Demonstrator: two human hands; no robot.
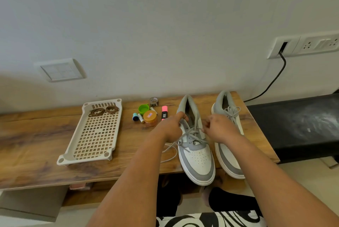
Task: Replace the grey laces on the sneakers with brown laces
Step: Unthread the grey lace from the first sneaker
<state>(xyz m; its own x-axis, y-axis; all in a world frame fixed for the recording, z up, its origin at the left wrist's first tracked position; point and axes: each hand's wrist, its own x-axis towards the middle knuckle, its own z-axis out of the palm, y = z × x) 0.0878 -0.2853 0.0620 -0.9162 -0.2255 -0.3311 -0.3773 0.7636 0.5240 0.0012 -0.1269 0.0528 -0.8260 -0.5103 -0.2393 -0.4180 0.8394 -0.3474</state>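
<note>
Two white and grey sneakers stand side by side on the wooden table (45,135). On the left sneaker (197,155) the grey lace (192,135) is partly undone, and a loose end trails onto the table at its left. My left hand (170,128) grips that sneaker's left collar edge. My right hand (219,129) pinches the grey lace near the top eyelets. The right sneaker (228,153) still has its grey lace tied in a bow. Two coiled brown laces (103,110) lie at the far end of a white perforated tray (95,135).
Between tray and sneakers lie a green cap (143,109), an orange-lidded jar (150,117), a pink highlighter (164,112), a battery, a small blue item and a tape measure. A black bench (297,125) adjoins the table's right end. A black cable hangs from the wall socket (283,46).
</note>
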